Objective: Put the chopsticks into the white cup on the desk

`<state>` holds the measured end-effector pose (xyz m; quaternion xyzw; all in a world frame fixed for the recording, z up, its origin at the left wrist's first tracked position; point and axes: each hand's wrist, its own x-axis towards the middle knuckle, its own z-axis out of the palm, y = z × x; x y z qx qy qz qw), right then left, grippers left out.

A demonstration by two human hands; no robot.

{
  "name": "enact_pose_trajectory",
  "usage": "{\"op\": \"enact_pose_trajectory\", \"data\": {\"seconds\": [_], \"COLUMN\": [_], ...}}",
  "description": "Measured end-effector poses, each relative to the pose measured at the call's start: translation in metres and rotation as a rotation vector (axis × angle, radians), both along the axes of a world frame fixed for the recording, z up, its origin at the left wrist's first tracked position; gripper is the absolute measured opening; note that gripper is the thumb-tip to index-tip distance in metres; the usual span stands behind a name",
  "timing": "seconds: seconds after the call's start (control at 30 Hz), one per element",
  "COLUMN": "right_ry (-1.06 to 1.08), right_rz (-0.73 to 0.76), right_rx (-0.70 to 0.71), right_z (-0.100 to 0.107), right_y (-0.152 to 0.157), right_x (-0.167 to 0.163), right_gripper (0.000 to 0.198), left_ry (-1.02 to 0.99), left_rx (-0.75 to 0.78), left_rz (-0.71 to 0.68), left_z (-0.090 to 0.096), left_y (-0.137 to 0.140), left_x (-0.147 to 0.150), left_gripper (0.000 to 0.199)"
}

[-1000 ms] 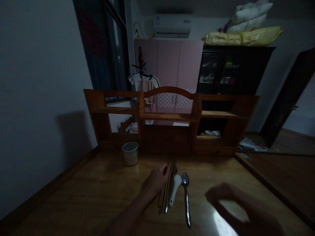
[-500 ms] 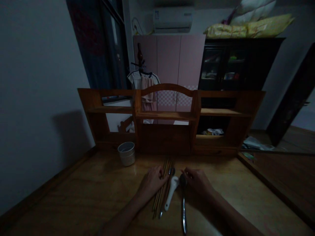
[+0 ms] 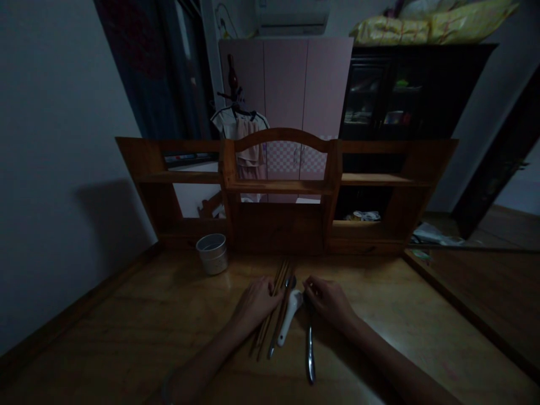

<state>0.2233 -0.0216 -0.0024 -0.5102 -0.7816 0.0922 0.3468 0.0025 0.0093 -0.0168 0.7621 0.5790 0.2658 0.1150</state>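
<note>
Several wooden chopsticks [image 3: 264, 331] lie slanted on the wooden tabletop. My left hand [image 3: 257, 301] rests at them with its fingers curled and its thumb across their middle. Beside them is a thin metal spoon [image 3: 272, 347], its bowl showing near the chopsticks' upper part. A white ceramic spoon [image 3: 288, 320] lies just right of that, between my hands. Further right a larger metal spoon [image 3: 310, 354] lies with its handle towards me. My right hand [image 3: 327, 298] has its fingers pinched together at this spoon's bowl, which is mostly hidden.
A light-coloured cup [image 3: 213, 256] stands at the back left of the tabletop [image 3: 169, 320]. A wooden shelf unit [image 3: 280, 185] runs along the table's far edge. A wall [image 3: 54, 197] borders the left side. A raised wooden edge [image 3: 455, 304] runs along the right.
My right hand has moved slightly left, onto the larger metal spoon's bowl, and now covers most of it. My left hand stays at the chopsticks. The view has tilted down a little.
</note>
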Motion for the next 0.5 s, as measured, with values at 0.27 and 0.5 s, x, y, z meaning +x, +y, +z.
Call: {"op": "enact_pose_trajectory", "data": {"seconds": [0.27, 0.5], "right_ry": [0.024, 0.119], "right_rz": [-0.001, 0.028], "right_rx": [0.046, 0.114], "right_z": [0.004, 0.015], "right_y": [-0.004, -0.011], "right_x": [-0.002, -0.003], "right_gripper": [0.022, 0.036], "left_ry": [-0.26, -0.314], "left_rx": [0.016, 0.15], "left_rz": [0.043, -0.063], "left_z": [0.015, 0.032], "left_y": [-0.001, -0.023], "left_x": [-0.001, 0.008], "left_gripper": [0.019, 0.027]}}
